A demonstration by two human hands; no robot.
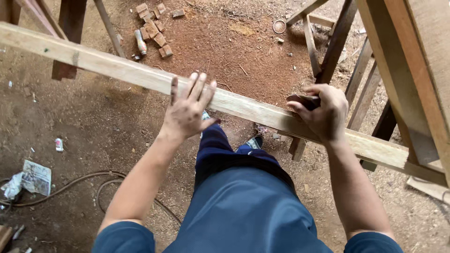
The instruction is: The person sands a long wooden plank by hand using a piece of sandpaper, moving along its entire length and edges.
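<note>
L hand (187, 110) fingers spread flat on plank (117, 68), R hand (321, 115) gripping dark block (304, 100)

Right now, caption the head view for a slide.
Left hand flat on a long wooden plank; right hand grips a dark block on it.

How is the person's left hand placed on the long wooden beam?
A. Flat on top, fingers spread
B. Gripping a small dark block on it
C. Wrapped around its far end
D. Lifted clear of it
A: the left hand lies palm-down on the wooden beam with fingers spread; the right hand grips the small dark block.
</note>
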